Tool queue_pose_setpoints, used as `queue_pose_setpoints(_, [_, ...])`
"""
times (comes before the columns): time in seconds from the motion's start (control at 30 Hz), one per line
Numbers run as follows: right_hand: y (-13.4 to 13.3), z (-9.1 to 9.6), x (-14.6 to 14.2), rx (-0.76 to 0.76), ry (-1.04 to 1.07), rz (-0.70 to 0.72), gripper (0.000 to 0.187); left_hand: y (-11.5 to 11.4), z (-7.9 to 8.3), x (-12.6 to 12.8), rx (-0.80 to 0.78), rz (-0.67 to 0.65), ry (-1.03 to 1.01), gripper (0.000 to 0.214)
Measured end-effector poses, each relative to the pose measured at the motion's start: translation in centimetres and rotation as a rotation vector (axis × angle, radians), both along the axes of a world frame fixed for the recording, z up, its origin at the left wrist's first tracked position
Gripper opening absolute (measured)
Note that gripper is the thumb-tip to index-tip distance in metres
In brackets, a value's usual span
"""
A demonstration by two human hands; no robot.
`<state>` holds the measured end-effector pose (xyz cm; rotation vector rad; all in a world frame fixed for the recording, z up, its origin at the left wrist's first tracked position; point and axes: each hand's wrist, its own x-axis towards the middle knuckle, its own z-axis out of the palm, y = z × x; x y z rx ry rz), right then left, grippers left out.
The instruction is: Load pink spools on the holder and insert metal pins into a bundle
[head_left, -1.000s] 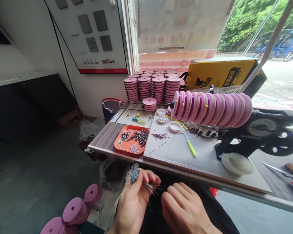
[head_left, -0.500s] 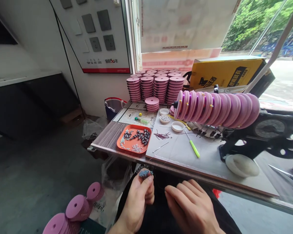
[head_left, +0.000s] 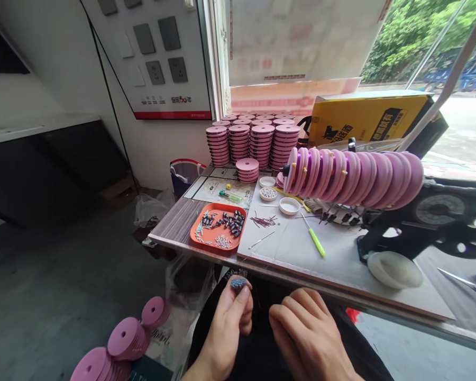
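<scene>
My left hand (head_left: 226, 328) is closed around a small bundle of thin pins with blue-grey bead heads (head_left: 238, 282), held upright below the table's front edge. My right hand (head_left: 307, 336) is just to its right, fingers curled and pinched toward the bundle; what it holds, if anything, I cannot make out. Both hands are over my dark lap. On the table above sit an orange tray (head_left: 197, 239) of small dark and silver parts and a row of pink discs (head_left: 355, 177) threaded on a black machine.
Stacks of pink discs (head_left: 254, 140) stand at the table's back by the window. A green-handled tool (head_left: 315, 241), small white dishes (head_left: 289, 205) and a white bowl (head_left: 394, 269) lie on the white mat. More pink discs (head_left: 125, 338) lie low at my left. A yellow box (head_left: 365, 119) is behind.
The bead-headed bundle, spread and tilted left a second ago, is now gathered upright in my left hand. My right hand has stayed close beside it. The view shifted slightly.
</scene>
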<state>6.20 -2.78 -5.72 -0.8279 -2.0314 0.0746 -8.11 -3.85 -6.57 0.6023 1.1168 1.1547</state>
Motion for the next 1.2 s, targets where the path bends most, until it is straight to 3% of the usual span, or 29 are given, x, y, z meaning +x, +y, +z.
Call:
queue_pose_setpoints(0.2, [-0.2, -1.1, -0.3, -0.064, 0.047, 0.013, 0.019, 0.0, 0.2, 0.3, -0.015, 0.032, 0.040, 0.037])
queue_pose_setpoints(0.63, [-0.1, -1.0, -0.3, -0.098, 0.080, 0.007, 0.019, -0.4, -0.5, 0.1, 0.046, 0.093, 0.225, 0.032])
queue_pose_setpoints(0.87, [0.1, -0.5, -0.4, -0.107, 0.102, -0.103, 0.016, -0.3, 0.9, -0.1, 0.270, 0.061, 0.459, 0.018])
queue_pose_setpoints(1.0, [0.1, -0.4, -0.5, -0.096, 0.106, -0.120, 0.018, -0.5, 1.2, -0.1, 0.286, 0.086, 0.535, 0.014])
queue_pose_setpoints(1.2, [0.4, 0.3, -0.2, -0.035, 0.023, -0.088, 0.014, -0.7, 1.1, 0.0, 0.273, 0.033, 0.455, 0.010])
